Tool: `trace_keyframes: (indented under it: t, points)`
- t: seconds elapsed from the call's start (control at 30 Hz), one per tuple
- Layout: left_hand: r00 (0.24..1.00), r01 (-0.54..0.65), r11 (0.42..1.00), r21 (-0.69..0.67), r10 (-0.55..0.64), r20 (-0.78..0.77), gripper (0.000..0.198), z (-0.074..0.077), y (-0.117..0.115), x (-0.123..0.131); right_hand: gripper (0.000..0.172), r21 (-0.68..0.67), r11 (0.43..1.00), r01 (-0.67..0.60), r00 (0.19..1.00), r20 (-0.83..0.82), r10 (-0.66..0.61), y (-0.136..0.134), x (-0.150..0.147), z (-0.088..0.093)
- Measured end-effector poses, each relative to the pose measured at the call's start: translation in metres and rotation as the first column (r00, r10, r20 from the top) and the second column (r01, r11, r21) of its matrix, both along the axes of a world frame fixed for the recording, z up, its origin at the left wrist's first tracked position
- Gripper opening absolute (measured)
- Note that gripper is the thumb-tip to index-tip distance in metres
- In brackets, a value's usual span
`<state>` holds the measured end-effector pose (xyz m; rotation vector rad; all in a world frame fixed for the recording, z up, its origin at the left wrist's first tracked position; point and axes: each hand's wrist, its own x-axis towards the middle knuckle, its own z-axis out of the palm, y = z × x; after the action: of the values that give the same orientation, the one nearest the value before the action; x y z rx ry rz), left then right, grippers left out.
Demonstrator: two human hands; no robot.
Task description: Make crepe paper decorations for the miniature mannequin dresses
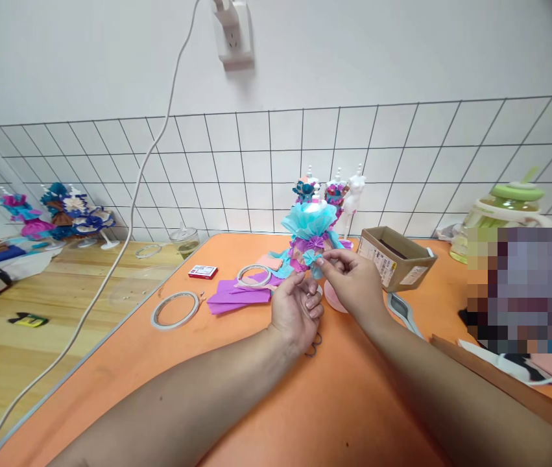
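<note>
A small mannequin in a turquoise and purple paper dress [309,228] stands on a pink base at the middle of the orange mat [237,402]. My right hand [351,283] pinches a small turquoise paper rosette [311,257] against the dress's front. My left hand [296,310] sits just below and left of it, fingers curled, thumb and forefinger touching the skirt's lower edge. Small scissors [314,347] lie partly hidden under my left hand.
Purple paper sheets [237,295] and two tape rolls [176,309] [254,275] lie left of the dress. A red card box [202,272], an open cardboard box [395,256], more mannequins [353,194], a green bottle [504,207] and a hanging white cable [124,240] surround the mat.
</note>
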<state>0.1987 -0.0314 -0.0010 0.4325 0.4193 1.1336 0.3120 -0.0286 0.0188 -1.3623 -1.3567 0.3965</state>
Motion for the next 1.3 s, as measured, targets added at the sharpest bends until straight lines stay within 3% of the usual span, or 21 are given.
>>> trace_keyframes:
  t: [0.3, 0.53, 0.7, 0.87, 1.07, 1.3]
  points:
    - [0.999, 0.0, 0.999, 0.032, 0.001, -0.042, 0.034, 0.0, 0.005, 0.006, 0.025, -0.039, 0.999, 0.002, 1.0, -0.015, -0.003, 0.0, -0.001, 0.001]
    - [0.99, -0.068, 0.997, 0.043, 0.072, -0.121, 0.038, -0.004, 0.006, 0.008, 0.024, -0.052, 0.998, -0.032, 0.998, -0.053, 0.03, 0.001, 0.0, 0.001]
    - [0.981, -0.116, 0.983, 0.144, 0.136, -0.138, 0.041, -0.007, 0.008, 0.009, 0.021, -0.039, 0.999, -0.023, 0.999, -0.034, 0.022, 0.0, -0.001, 0.001]
    - [0.972, -0.127, 0.973, 0.193, 0.161, -0.173, 0.038, -0.011, 0.01, 0.009, 0.017, -0.008, 1.0, 0.008, 1.0, -0.017, -0.008, -0.003, -0.004, 0.0]
    - [0.951, -0.183, 0.959, 0.218, 0.228, -0.207, 0.039, -0.008, 0.01, 0.005, 0.025, -0.023, 0.996, -0.084, 0.993, -0.086, 0.082, -0.003, -0.002, 0.0]
    - [0.944, -0.182, 0.953, 0.243, 0.239, -0.227, 0.035, -0.004, 0.004, 0.006, 0.023, -0.013, 0.999, -0.044, 0.998, -0.042, 0.044, -0.004, -0.001, 0.002]
